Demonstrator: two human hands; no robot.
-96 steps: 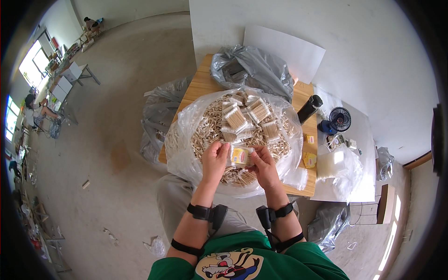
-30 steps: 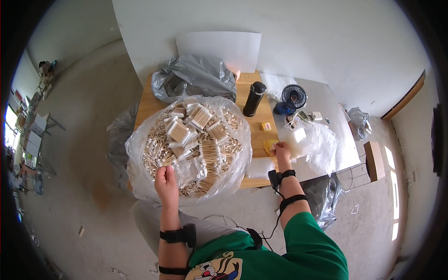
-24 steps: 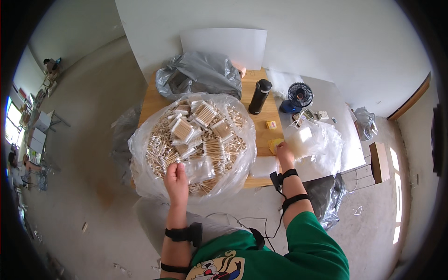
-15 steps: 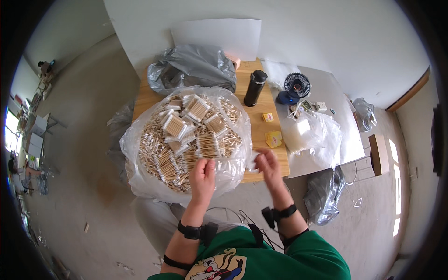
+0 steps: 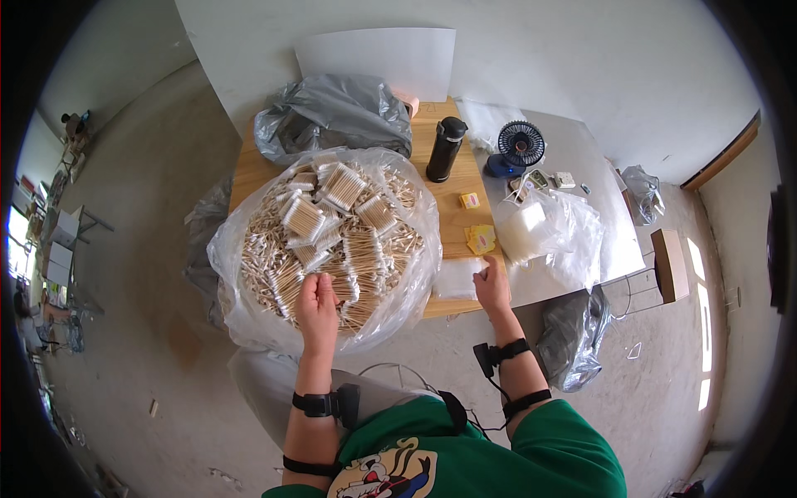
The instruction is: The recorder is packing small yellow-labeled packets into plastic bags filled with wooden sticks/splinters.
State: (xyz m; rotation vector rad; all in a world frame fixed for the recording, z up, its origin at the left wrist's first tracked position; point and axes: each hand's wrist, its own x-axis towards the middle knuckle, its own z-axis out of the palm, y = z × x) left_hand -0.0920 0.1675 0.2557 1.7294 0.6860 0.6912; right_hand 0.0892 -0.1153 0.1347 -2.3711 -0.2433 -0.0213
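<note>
Loose cotton swabs (image 5: 264, 249) fill a big clear plastic bag (image 5: 226, 286) with its mouth folded wide. Several flat bundles of swabs (image 5: 304, 217) lie on top. My left hand (image 5: 317, 305) is over the near part of the heap with its fingers curled in; whatever they grip is hidden. To the right, my right hand (image 5: 493, 289) is at the edge of a stack of clear plastic pouches (image 5: 457, 280) on the wooden table (image 5: 457, 242). Its index finger is stretched forward and the thumb stands a little apart; nothing shows between them.
Beyond the pouches are yellow cards (image 5: 480, 239) and a small yellow box (image 5: 470, 200). Behind them stand a black flask (image 5: 447, 149) and a small fan (image 5: 520, 145). Clear plastic bags (image 5: 573, 236) lie right, a grey plastic bag (image 5: 332, 116) at the back.
My left hand has moved left and slightly away from me over the swabs. My right hand has shifted right, uncovering the pouches. The view has shifted slightly.
</note>
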